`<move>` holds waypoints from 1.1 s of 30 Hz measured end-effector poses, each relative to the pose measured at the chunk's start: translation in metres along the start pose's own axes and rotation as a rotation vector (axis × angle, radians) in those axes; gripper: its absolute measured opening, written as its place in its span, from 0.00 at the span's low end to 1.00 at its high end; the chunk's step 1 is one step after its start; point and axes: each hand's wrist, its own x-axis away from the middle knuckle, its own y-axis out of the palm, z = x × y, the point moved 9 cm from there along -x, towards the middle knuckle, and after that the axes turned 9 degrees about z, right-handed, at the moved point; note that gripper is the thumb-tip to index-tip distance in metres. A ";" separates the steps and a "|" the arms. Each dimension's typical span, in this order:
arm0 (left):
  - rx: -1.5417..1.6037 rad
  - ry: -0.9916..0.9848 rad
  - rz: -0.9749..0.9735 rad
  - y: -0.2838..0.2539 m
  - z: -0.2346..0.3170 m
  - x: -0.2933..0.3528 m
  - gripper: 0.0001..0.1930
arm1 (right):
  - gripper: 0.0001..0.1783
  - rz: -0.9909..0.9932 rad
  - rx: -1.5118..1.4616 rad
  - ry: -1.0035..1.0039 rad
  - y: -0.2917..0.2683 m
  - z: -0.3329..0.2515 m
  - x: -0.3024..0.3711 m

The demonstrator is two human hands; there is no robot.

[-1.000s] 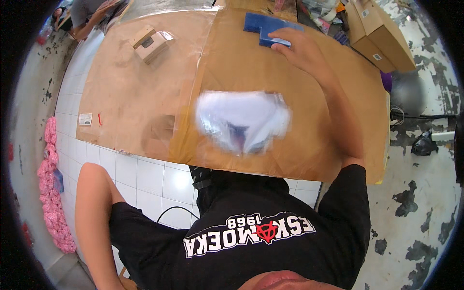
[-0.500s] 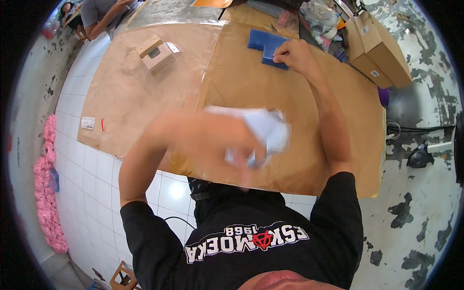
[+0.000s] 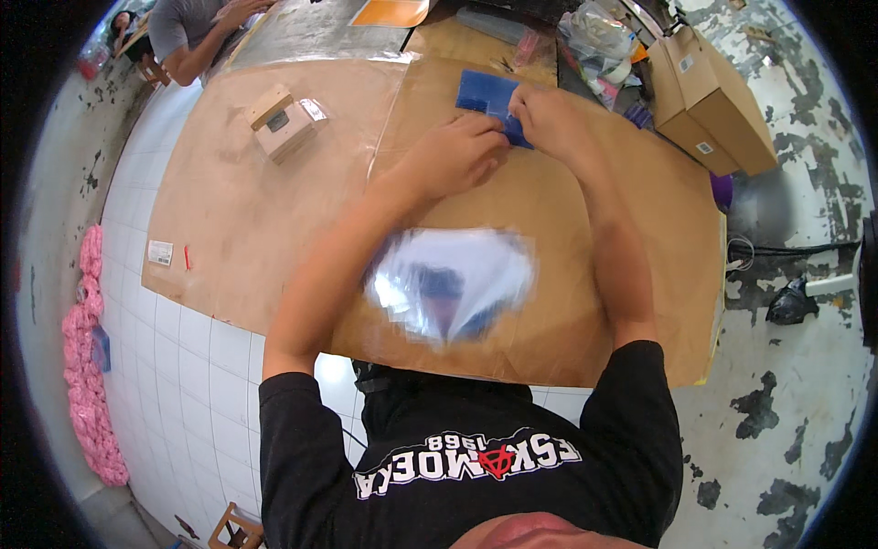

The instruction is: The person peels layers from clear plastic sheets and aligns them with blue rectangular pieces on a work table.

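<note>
Flat dark-blue plastic sheets (image 3: 482,89) lie on the brown table covering at its far middle, one portion jutting toward me. My right hand (image 3: 547,119) is closed with fingertips pinching the blue sheets' right side. At their near edge, my left hand (image 3: 457,154) has loosely bent fingers, a little apart, with nothing visible in them. Its fingertips partly cover the blue material. Between my forearms lies a shiny clear-and-white plastic sheet (image 3: 448,274), smeared by motion, and neither hand touches it.
A small cardboard box (image 3: 282,128) sits at the table's left. Large cardboard boxes (image 3: 709,101) and a heap of plastic bags (image 3: 596,41) stand far right. An orange sheet (image 3: 389,12) lies at the back. Another person's arm (image 3: 197,55) shows far left.
My left hand has moved away from the shiny plastic, up to the blue sheets. The plastic now lies spread on the table. My right hand stays at the blue sheets.
</note>
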 end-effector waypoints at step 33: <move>0.640 -0.458 0.055 -0.008 -0.006 -0.013 0.22 | 0.09 0.532 -0.273 -0.053 -0.165 -0.029 0.015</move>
